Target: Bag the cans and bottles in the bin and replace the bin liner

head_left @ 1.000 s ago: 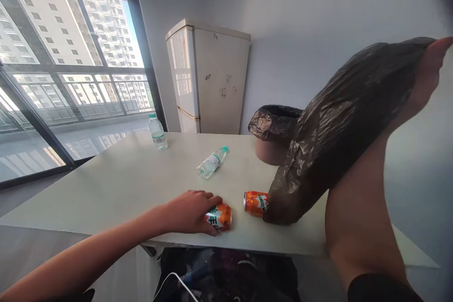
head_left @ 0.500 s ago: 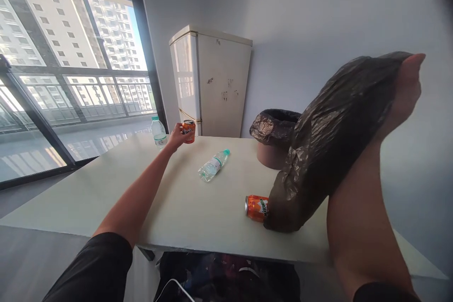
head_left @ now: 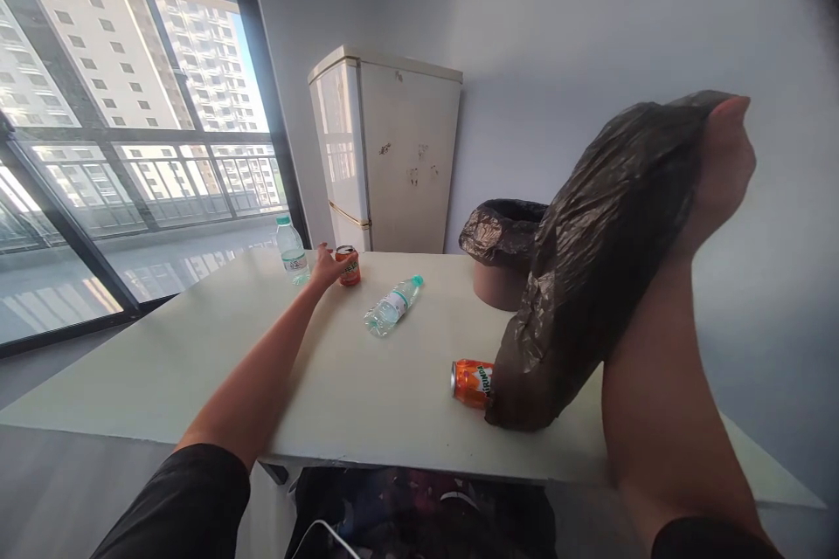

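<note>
My left hand (head_left: 326,266) is beside an upright orange soda can (head_left: 349,272) on the far part of the table. Its fingers are spread away from the can, while the thumb still lies across the front. To its left stands a clear plastic bottle (head_left: 292,255) with a green cap. My right hand (head_left: 727,170) is raised at the right, gripping a black plastic bag (head_left: 603,253) that hangs down to the table. A second orange can (head_left: 470,383) lies on its side, its right end hidden by the bag. Another clear bottle (head_left: 394,306) lies mid-table.
A pinkish-brown trash bin (head_left: 495,284) lined with a black bag stands behind the hanging bag. Beyond the white table (head_left: 367,402) is a pale refrigerator (head_left: 412,157) against the wall. Glass doors (head_left: 150,166) are at the left. A white cable (head_left: 321,528) shows below the table edge.
My left hand has lowered the can onto the table, and its fingers have opened away from it. My right hand and the bag have shifted slightly left in view.
</note>
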The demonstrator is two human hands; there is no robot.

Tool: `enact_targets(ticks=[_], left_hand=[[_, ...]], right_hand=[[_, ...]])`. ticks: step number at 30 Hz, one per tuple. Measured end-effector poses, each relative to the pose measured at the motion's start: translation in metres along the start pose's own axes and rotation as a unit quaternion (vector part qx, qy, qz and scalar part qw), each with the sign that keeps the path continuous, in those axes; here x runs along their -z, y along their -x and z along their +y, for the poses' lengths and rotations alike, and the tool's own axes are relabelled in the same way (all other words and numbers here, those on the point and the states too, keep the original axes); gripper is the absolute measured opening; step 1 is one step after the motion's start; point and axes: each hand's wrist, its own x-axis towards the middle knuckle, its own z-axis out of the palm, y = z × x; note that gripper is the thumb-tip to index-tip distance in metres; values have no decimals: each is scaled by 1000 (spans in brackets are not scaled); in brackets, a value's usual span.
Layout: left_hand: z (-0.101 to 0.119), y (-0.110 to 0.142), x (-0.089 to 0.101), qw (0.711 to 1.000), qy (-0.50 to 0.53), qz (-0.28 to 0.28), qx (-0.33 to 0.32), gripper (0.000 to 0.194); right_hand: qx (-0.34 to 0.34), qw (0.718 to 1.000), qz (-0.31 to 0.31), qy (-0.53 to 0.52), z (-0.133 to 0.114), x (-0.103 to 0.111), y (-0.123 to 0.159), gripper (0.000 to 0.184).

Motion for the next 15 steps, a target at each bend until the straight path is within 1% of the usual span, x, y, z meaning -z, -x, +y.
enact_targets(ticks=[2, 3, 4, 5, 6, 8, 10, 12, 13, 14, 15], left_hand=[[19, 9, -1, 998, -33, 50, -29, 54], [29, 16, -5, 996, -49, 56, -48, 46], [38, 24, -11, 995, -64, 44, -68, 42], [46, 33, -19, 993, -79, 14, -88, 40], [53, 43, -28, 989, -94, -27, -106, 39], [61, 66, -50, 978, -124, -112, -125, 49], [64, 87, -69, 965, -152, -173, -122, 58], [64, 102, -81, 957, -175, -204, -110, 58], [65, 107, -83, 955, -183, -208, -105, 55], [66, 108, -82, 955, -187, -205, -102, 51], [67, 107, -78, 957, -188, -198, -102, 48]], right_hand=[[8, 1000, -6, -3, 6, 10, -8, 57], [8, 1000, 0, -5, 9, 15, -12, 59], [1, 1000, 8, -6, 12, 20, -17, 62], [-7, 1000, 16, -6, 14, 25, -21, 64], [-17, 1000, 22, -7, 16, 28, -23, 66], [-30, 999, 21, -5, 17, 29, -24, 65], [-17, 1000, 16, 9, 13, 25, -19, 61], [12, 999, 12, 37, 6, 18, -12, 57], [24, 998, 13, 52, 2, 16, -10, 56], [22, 998, 18, 64, -1, 14, -9, 57], [3, 997, 24, 77, -4, 13, -9, 59]])
